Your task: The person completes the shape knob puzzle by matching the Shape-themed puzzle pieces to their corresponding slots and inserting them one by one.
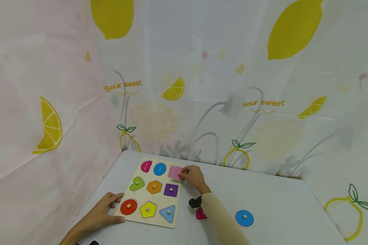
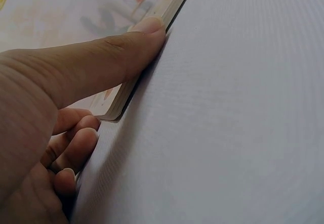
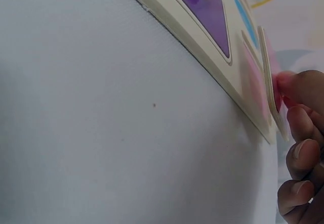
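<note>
A wooden shape puzzle board (image 1: pixel 144 196) lies on the table. My left hand (image 1: pixel 99 211) grips its near left corner, thumb (image 2: pixel 116 57) along the front edge and curled fingers (image 2: pixel 81 140) at the side. With my right hand (image 1: pixel 194 176) I pinch a pink four-sided piece (image 1: pixel 177 173) by its knob, which the fingers hide. In the right wrist view this piece (image 3: pixel 271 77) stands tilted close over the pink recess (image 3: pixel 254 77). Knobbed pieces sit in the middle and near rows, among them a purple square (image 1: pixel 171 190) and a green heart (image 1: pixel 137 184).
Right of the board lies a blue round piece (image 1: pixel 244 218). A magenta piece (image 1: pixel 200 214) is partly hidden under the right sleeve (image 1: pixel 222 217). The far row has a magenta recess (image 1: pixel 146 166) and a blue round recess (image 1: pixel 159 169). Lemon-print cloth (image 1: pixel 184 129) hangs behind the table.
</note>
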`<state>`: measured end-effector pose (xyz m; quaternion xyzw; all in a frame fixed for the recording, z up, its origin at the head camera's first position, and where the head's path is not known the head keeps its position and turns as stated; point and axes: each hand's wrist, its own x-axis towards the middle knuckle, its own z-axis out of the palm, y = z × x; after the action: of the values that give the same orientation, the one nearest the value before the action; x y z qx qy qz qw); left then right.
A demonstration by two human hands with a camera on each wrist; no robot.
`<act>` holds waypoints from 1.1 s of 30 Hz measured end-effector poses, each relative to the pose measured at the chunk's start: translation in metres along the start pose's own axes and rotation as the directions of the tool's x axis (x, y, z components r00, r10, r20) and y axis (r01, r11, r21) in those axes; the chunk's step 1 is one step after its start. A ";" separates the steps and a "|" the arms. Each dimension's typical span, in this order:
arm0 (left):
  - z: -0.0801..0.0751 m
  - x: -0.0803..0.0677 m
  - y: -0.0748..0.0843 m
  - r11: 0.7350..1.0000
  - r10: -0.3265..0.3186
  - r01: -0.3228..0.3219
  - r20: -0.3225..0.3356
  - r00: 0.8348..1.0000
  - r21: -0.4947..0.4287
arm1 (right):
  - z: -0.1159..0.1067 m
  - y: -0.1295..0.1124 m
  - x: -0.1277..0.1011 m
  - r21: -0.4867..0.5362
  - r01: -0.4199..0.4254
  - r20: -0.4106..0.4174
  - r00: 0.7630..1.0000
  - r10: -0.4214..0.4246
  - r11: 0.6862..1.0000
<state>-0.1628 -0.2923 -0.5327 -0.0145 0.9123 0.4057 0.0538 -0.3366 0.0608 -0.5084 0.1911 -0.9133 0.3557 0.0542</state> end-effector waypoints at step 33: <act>0.002 0.001 -0.001 1.000 -0.023 0.022 -0.017 1.000 -0.012 | 0.024 -0.009 0.018 -0.054 -0.057 0.004 0.998 0.058 0.997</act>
<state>-0.1633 -0.2914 -0.5346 -0.0286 0.9101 0.4104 0.0504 -0.3485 0.0330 -0.5169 0.1640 -0.9278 0.3317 0.0468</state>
